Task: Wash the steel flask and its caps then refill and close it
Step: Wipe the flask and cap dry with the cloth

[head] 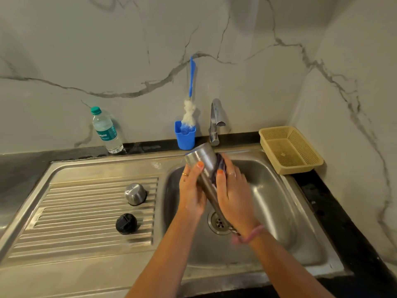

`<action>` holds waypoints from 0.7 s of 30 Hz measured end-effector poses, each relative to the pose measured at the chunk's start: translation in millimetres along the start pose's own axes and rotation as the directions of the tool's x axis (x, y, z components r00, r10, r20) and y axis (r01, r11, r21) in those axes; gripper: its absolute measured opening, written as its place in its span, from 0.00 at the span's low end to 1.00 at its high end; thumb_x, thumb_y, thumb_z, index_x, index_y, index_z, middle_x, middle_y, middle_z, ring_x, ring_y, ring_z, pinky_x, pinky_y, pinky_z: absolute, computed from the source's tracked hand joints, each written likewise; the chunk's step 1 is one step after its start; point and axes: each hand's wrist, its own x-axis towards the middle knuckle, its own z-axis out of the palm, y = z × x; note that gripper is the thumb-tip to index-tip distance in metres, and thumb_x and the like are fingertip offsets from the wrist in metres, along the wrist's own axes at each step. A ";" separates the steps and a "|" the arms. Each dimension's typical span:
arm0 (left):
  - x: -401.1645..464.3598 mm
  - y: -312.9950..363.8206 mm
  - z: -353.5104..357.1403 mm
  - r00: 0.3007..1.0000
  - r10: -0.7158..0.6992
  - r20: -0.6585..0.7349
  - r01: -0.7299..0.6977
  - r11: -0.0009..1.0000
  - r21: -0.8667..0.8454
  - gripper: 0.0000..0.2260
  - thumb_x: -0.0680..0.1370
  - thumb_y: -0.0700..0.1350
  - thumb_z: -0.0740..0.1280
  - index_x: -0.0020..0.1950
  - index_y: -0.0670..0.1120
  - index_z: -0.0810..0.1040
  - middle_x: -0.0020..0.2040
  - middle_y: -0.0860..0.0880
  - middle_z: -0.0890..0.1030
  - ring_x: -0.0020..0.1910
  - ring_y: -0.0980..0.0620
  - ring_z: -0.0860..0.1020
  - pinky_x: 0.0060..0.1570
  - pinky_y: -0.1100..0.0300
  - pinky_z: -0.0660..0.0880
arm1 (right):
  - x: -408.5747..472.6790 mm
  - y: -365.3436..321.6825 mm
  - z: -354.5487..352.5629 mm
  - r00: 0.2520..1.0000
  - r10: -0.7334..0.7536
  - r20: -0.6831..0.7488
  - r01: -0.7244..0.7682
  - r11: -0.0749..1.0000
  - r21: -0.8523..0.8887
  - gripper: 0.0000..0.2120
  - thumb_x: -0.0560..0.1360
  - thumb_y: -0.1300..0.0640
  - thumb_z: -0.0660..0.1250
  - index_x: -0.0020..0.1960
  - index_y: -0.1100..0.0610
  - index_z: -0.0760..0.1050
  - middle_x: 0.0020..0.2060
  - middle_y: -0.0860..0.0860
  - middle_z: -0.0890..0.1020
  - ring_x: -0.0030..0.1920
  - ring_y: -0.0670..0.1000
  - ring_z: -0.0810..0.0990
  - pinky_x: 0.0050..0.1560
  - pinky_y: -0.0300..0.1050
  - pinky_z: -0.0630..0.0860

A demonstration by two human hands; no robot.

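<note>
Over the sink (279, 211), the left hand (191, 190) grips the tilted flask (204, 166) while the right hand (234, 190) presses a purple scrubber (219, 166) against its side. Left, on the drainboard (75, 222), sit the black cap (126, 223) and, farther, the steel cap (135, 193). The tap (215, 121) stands beyond.

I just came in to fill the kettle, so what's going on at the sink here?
A person is washing a steel flask over the sink. The left hand grips the flask, held tilted with its base up towards the tap, while the right hand presses a dark scrub pad against its side. The steel cap and the black cap sit apart on the draining board. No water can be seen running from the tap.
</note>
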 end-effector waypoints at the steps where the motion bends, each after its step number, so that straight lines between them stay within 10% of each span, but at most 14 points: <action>1: 1.8 2.2 -1.8 0.998 -0.014 -0.060 0.014 1.000 -0.008 0.26 0.69 0.52 0.76 0.65 0.47 0.75 0.60 0.40 0.81 0.57 0.42 0.81 0.57 0.46 0.78 | -14.8 11.4 2.0 1.000 0.009 0.028 -0.008 1.000 -0.011 0.29 0.78 0.40 0.42 0.75 0.48 0.59 0.65 0.50 0.74 0.61 0.50 0.74 0.62 0.50 0.72; 7: 9.6 6.1 0.4 0.974 -0.056 -0.221 0.067 0.997 0.043 0.31 0.65 0.63 0.70 0.64 0.50 0.73 0.60 0.39 0.80 0.56 0.43 0.80 0.50 0.49 0.78 | -46.3 38.3 11.3 0.982 0.173 0.072 -0.185 0.957 0.224 0.29 0.77 0.36 0.44 0.73 0.45 0.63 0.65 0.46 0.75 0.64 0.47 0.73 0.63 0.51 0.73; 10: 6.0 -3.0 2.8 0.988 -0.013 -0.152 0.033 0.991 0.129 0.36 0.65 0.61 0.74 0.70 0.50 0.70 0.61 0.42 0.80 0.55 0.44 0.82 0.48 0.52 0.80 | -18.7 13.6 7.5 0.990 0.136 0.031 -0.139 0.967 0.213 0.26 0.80 0.42 0.46 0.73 0.49 0.65 0.64 0.48 0.76 0.64 0.47 0.73 0.64 0.41 0.70; 21: 4.0 -9.5 6.0 0.987 0.085 -0.133 -0.072 0.992 0.100 0.28 0.71 0.59 0.73 0.62 0.41 0.76 0.48 0.43 0.84 0.43 0.49 0.83 0.45 0.54 0.81 | 23.9 -16.1 2.2 0.998 -0.019 0.067 0.010 0.990 0.144 0.27 0.79 0.41 0.44 0.75 0.50 0.59 0.65 0.50 0.74 0.63 0.49 0.73 0.64 0.53 0.72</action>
